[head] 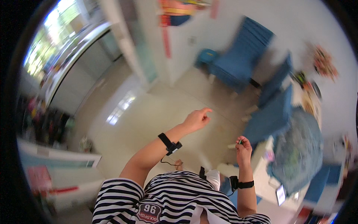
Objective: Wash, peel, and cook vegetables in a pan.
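My left hand [197, 119] is held out over the tiled floor, its index finger partly stretched and the other fingers curled; I see nothing in it. Between the thumb and fingers of my right hand [244, 145] is a small green object [240, 142], too small to name. That hand is beside the near blue chair [270, 120] and the pale table's edge. Both wrists wear black straps with small devices.
A pale table [263, 173] on the right bears a bluish translucent cover [299, 151] and a phone [280, 195]. Blue-covered chairs [240, 58] and a blue bin [207, 56] stand by the wall. A counter [84, 42] under a window is at upper left, beyond a doorway.
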Motion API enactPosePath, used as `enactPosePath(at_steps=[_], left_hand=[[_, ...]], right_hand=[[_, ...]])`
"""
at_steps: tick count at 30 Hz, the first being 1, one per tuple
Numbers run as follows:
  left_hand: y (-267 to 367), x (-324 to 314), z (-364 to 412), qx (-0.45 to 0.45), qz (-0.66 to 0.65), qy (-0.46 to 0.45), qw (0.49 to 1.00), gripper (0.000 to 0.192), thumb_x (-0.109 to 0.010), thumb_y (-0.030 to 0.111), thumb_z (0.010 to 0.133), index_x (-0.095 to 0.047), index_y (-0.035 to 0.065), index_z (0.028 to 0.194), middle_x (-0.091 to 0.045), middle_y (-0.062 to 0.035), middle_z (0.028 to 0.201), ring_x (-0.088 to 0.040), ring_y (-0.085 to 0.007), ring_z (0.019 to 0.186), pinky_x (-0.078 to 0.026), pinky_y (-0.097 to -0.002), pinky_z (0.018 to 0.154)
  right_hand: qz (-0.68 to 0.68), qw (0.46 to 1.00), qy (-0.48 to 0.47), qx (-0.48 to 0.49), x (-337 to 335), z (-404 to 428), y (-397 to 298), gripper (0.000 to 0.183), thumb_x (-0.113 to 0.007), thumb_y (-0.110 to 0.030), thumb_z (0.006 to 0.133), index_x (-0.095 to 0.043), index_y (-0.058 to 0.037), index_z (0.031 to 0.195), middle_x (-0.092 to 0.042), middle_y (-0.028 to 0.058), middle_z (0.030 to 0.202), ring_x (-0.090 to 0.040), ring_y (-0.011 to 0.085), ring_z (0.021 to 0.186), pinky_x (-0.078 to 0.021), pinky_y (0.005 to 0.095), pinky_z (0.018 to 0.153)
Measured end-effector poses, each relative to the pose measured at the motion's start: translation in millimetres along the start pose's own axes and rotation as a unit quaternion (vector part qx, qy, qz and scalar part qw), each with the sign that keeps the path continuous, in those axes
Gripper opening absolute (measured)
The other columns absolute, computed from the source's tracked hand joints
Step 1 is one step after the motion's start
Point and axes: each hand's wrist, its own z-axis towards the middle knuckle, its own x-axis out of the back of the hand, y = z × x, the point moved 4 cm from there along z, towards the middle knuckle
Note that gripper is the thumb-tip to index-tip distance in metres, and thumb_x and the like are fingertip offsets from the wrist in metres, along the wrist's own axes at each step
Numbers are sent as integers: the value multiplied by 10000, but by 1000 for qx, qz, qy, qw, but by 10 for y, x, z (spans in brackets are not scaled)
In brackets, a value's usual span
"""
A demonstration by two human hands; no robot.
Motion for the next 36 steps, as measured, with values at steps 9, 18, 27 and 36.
enactPosePath(at_steps=[9,18,27,36], left_hand=[[-772,581,-84,209,27,264,941,294,-533,148,772,-487,41,1043,-580,-87,682,-548,-202,615,-435,-299,584],[-1253,1701,-243,343,46,428,835,298,-533,127,778,-491,34,1058,-583,-85,694,-565,-142,586,-458,-270,554],[-1937,3660,-851,386,-27,588,710,321,-543,117,755,-491,0,1050,-579,-71,716,-558,-113,569,-456,-223,517],[-3148,4042,327,325,-105,547,764,320,-585,152,746,-511,-2,1017,-574,-66,727,-556,-98,618,-456,-222,542]], right_hand=[[-168,937,-284,-111,-934,1591,204,363,-431,40,791,-347,42,1144,-459,119,1027,-560,208,837,-459,265,724],[-201,868,-407,-200,-2258,3108,371,403,-424,-95,845,-289,52,1195,-483,177,1052,-573,232,861,-483,243,675],[-182,802,-522,-228,-5320,3452,1021,391,-548,-202,811,-418,0,1119,-580,62,971,-517,85,700,-402,186,589],[-263,719,-634,-106,-6421,4091,1391,235,-631,-55,722,-559,11,936,-571,39,831,-514,89,711,-414,204,631]])
